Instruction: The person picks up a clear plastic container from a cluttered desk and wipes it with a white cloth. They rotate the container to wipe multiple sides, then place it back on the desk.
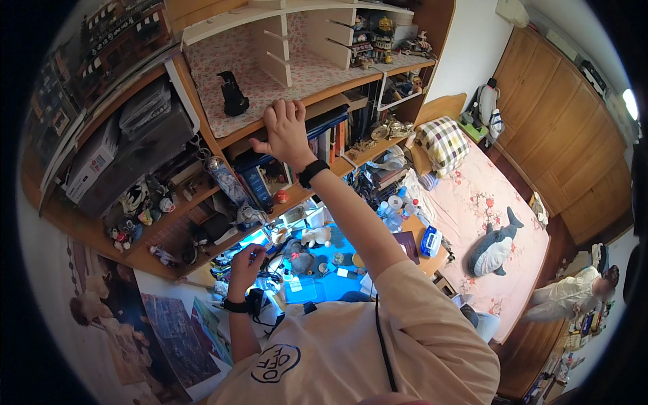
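Note:
My right hand [286, 126] reaches up to the front edge of an upper wooden shelf [344, 93]. Its fingers lie over the edge, with the thumb out to the left. A small black figurine [233, 96] stands just left of these fingers on the shelf's floral lining. White dividers [276, 50] rise behind and to the right of it. Lower down, my left hand [246, 268] is raised in front of the desk, fingers loosely bent and apart. Nothing is visible in it. Each wrist wears a black band.
Brick-built models [374, 43] fill the shelf's right end. Books [334, 139] stand on the shelf below. Plush toys [301, 258] crowd the blue desktop [329, 288]. A plush shark [493, 248] lies on the bed [455, 202]. Another person [567, 298] is at far right.

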Available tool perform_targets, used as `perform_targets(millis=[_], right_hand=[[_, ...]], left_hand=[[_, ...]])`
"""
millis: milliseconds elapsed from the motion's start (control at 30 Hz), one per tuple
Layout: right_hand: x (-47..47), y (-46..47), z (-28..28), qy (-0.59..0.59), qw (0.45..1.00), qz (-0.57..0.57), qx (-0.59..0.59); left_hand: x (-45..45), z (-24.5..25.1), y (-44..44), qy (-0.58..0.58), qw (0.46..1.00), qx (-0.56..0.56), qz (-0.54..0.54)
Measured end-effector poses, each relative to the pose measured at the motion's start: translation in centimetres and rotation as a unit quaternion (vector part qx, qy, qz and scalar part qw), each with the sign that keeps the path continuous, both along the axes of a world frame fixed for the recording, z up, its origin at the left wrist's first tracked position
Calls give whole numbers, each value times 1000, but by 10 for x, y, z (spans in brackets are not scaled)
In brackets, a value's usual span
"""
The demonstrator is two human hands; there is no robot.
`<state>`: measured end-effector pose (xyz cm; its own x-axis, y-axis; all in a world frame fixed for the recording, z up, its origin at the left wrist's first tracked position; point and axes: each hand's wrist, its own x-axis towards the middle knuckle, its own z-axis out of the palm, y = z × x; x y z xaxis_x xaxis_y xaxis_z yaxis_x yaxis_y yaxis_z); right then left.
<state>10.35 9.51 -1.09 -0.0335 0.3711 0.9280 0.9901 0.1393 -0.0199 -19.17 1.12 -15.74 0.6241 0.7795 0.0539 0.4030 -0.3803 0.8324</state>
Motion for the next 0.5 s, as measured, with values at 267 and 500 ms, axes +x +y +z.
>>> perform_targets(millis=[267, 500], right_hand=[[1, -2, 1, 10, 1000, 8, -7], [3, -4, 2, 8, 1000, 2, -8]], left_hand=[[9, -12, 3, 15, 999, -25, -15], [35, -16, -4, 22, 997, -10, -76]])
